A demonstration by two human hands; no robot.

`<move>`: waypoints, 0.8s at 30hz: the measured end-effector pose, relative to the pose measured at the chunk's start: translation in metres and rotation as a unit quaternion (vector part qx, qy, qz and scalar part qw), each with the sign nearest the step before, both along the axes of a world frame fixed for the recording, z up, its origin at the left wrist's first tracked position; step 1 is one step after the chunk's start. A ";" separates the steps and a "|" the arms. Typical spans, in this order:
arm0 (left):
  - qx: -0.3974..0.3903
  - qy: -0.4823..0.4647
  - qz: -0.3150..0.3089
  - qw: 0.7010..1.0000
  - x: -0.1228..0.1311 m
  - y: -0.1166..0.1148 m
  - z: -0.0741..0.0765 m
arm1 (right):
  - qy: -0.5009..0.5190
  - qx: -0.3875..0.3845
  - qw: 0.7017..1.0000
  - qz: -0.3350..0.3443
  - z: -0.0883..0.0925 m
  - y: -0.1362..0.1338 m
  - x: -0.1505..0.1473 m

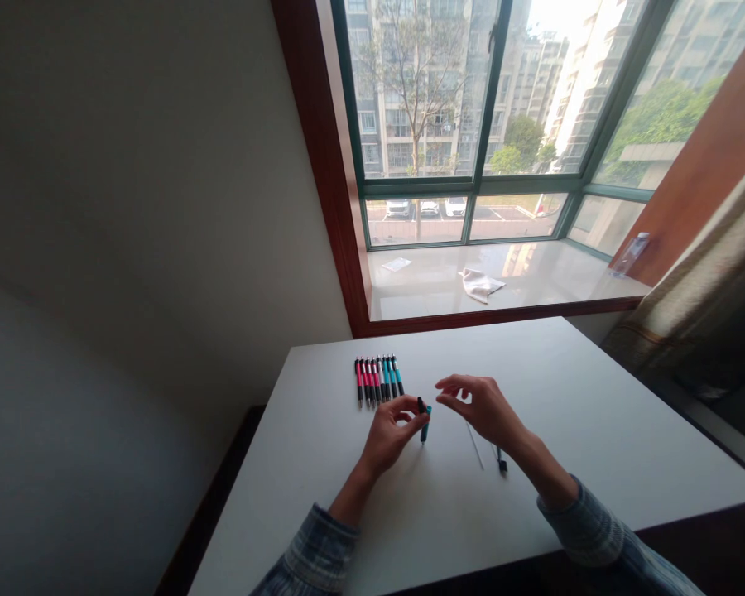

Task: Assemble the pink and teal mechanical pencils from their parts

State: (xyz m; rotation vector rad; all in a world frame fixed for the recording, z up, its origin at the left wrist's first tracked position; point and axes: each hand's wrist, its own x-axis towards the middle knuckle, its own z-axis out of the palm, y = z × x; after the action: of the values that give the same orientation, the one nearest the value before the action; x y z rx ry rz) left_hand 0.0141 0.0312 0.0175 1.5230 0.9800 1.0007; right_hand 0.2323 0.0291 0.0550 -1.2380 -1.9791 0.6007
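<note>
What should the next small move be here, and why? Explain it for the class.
Probably the right hand should pick up the thin refill from the table. That hand is open, empty and just above it, while the left hand is already pinching the teal pen upright.

Left sleeve (pixel 315 550): blue-grey woven check, pale stripes crossing darker bands
Right sleeve (pixel 587 523): same check as the left sleeve, soft, slightly rumpled
Left hand (pixel 388 436): bare, beyond the left sleeve's cuff
Right hand (pixel 481 410): bare, beyond the right sleeve's cuff
</note>
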 end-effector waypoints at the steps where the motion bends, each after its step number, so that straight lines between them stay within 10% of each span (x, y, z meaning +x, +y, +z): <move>1: 0.001 -0.001 0.010 1.000 0.000 0.000 0.000 | -0.031 0.005 0.999 -0.043 -0.003 -0.001 0.004; 12: -0.022 -0.027 0.080 0.996 -0.002 -0.003 0.006 | -0.238 -0.038 0.953 -0.184 -0.054 -0.060 0.011; 24: -0.002 -0.035 0.102 0.994 -0.004 0.002 -0.003 | -0.177 -0.012 0.980 -0.084 -0.053 -0.073 -0.017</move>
State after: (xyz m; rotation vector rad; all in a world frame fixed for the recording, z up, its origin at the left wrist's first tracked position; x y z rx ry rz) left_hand 0.0105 0.0329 0.0147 1.3960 1.1033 1.1872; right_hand 0.2149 -0.0437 0.0022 -1.5991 -2.1258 0.3374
